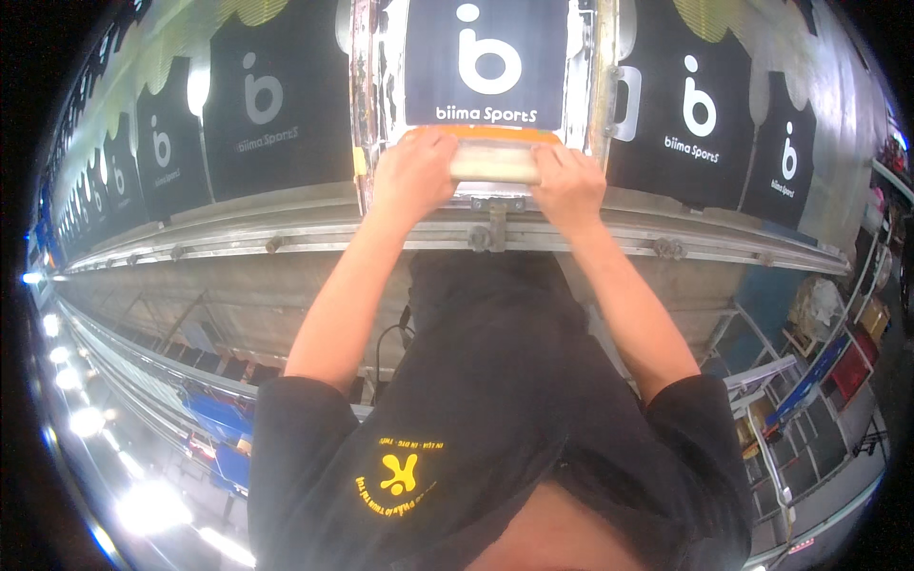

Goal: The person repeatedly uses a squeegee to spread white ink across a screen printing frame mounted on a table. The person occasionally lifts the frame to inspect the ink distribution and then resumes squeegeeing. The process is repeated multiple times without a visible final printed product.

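My left hand (414,169) and my right hand (569,186) are closed round either end of a squeegee (493,164), which has a pale handle and an orange strip along its far edge. It lies across the near part of a metal-edged printing screen (598,95). Beyond the squeegee, inside the screen, a dark rectangle (484,38) shows a white logo and lettering. The screen's near end has a bracket (495,207) at a long metal rail.
Black printed panels (276,162) lie in a row along the long bench on both sides, bordered by the rail (657,233). My torso is below. Shelving, blue objects and a red item (852,366) stand at the sides, with bright lamps at lower left.
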`<state>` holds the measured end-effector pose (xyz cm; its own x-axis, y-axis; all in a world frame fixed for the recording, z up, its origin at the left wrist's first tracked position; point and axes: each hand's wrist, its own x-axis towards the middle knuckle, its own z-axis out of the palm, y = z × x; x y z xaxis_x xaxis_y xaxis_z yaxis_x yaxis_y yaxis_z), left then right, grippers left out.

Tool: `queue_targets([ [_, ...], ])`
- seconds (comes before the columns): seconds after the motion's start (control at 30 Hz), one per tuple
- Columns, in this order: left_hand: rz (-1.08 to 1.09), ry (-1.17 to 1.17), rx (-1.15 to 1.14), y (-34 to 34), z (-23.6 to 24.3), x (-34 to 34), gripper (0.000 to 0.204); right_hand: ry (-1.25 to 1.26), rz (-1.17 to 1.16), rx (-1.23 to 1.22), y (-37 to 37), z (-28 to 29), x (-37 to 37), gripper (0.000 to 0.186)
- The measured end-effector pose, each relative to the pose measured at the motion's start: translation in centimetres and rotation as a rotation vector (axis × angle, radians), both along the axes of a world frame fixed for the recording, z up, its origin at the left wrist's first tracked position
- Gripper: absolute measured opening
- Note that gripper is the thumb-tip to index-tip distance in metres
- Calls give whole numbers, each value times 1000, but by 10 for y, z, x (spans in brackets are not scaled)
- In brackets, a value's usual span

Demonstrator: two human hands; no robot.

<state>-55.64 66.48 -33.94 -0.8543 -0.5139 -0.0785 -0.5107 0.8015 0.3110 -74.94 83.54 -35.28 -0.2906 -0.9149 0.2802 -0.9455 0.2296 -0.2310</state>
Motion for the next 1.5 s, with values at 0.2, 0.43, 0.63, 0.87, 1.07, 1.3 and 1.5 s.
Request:
queue_targets([
  [0.2, -96, -141, 109, -21, 14, -4, 23, -86, 74, 86, -8, 22, -15, 26],
  [0.43, -88, -243, 71, -178, 61, -127, 42, -105, 15, 214, -160, 70, -126, 30],
  [0.63, -59, -257, -33, -256, 50, -200, 55, -101, -165, 440, -262, 63, -182, 35],
  [0.87, -74, -208, -96, -211, 34, -165, 59, -89, -168, 401, -215, 37, -148, 43],
  [1.07, 26, -308, 90, -77, 11, -61, 32, 22, -37, 153, -75, 3, -51, 24],
  [1.3, 64, 134, 18, 13, -10, 9, 39, -104, 43, 63, 6, -4, 2, 43],
  [1.5, -23, -81, 158, 26, 26, 34, 37, -240, 182, 234, 31, 39, 9, 37],
])
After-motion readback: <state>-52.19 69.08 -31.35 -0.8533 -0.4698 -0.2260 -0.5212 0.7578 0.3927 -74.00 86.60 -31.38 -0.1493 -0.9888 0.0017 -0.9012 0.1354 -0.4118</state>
